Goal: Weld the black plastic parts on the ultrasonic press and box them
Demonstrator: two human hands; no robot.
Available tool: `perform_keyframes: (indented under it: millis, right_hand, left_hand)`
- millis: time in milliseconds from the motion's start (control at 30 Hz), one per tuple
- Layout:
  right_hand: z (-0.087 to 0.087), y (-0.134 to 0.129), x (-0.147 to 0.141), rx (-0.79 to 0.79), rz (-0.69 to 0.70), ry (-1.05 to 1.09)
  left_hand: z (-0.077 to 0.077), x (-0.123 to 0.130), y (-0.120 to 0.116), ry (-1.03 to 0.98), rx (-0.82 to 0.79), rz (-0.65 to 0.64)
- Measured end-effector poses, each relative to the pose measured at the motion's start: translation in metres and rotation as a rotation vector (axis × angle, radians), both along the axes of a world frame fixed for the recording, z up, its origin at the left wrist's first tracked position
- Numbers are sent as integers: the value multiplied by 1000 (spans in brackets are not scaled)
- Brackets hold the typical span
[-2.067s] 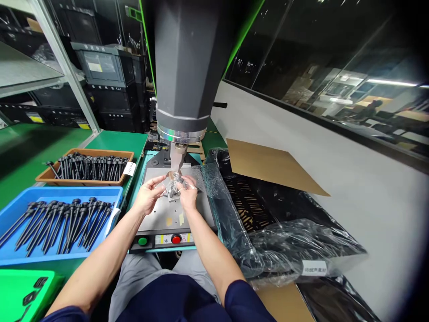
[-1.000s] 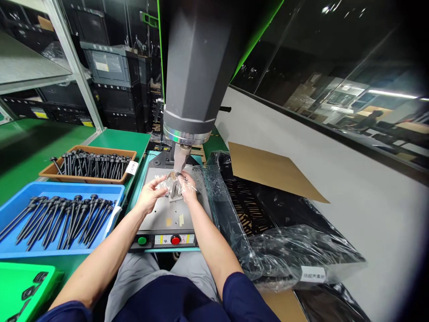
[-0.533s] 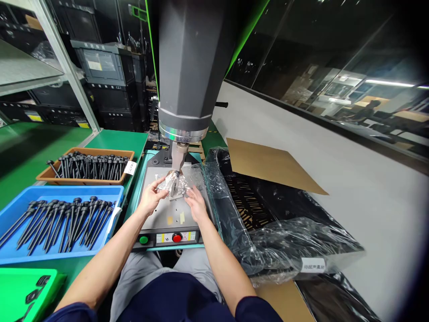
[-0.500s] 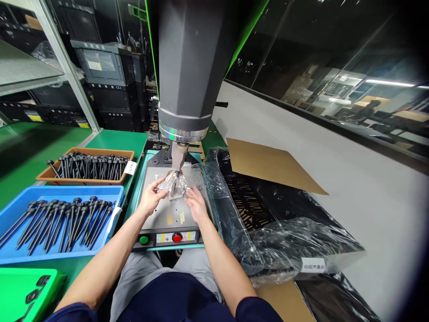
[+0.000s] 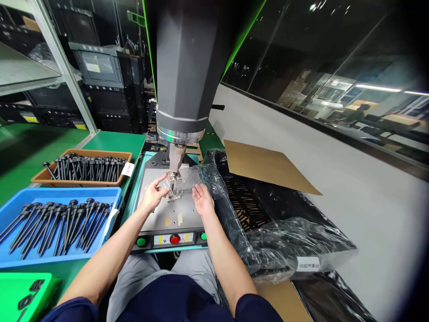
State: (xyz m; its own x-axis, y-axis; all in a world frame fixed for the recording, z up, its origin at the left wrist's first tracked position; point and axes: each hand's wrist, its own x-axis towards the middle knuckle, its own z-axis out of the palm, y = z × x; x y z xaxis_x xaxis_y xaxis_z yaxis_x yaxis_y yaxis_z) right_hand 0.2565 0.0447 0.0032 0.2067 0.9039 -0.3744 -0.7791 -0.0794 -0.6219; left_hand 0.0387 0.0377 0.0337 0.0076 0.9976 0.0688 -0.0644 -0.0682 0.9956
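A crumpled clear plastic film [image 5: 189, 180] spreads around the tip of the grey press head [image 5: 176, 156], above the metal fixture [image 5: 174, 198] on the plate. At the film's left edge is my left hand [image 5: 153, 196], with index finger and thumb stretched apart. My right hand [image 5: 203, 201] lies just right of the film, palm turned up and fingers extended. Whether either hand's fingertips touch the film I cannot tell. Reflections hide much of what lies beneath the film.
On the left stand a blue tray [image 5: 115, 197] and a brown tray [image 5: 40, 180] of black stems. Black plastic lining with loose dark parts [image 5: 248, 201] fills the right side, under a cardboard sheet [image 5: 268, 167]. Green buttons [image 5: 140, 242] and a red button [image 5: 174, 239] line the machine's front.
My right hand has moved right and turned its palm upward, uncovering a green button. The plastic film has shifted right and flattened. My left hand stays nearly in place.
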Motion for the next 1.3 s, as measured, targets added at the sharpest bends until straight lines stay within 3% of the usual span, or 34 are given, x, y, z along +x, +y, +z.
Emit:
perform_keyframes:
  millis: [600,1133,1300]
  right_hand:
    - [-14,-7,-10,-11,50,113]
    - [-28,-3,-2,-139,-48,139]
    - [-30,0,-1,-151,-43,127]
  left_hand:
    - [-3,-2,-5,-30,64,-19]
    - [-19,-2,-4,10,66,-64]
    - [-13,-1,-7,30,62,-69]
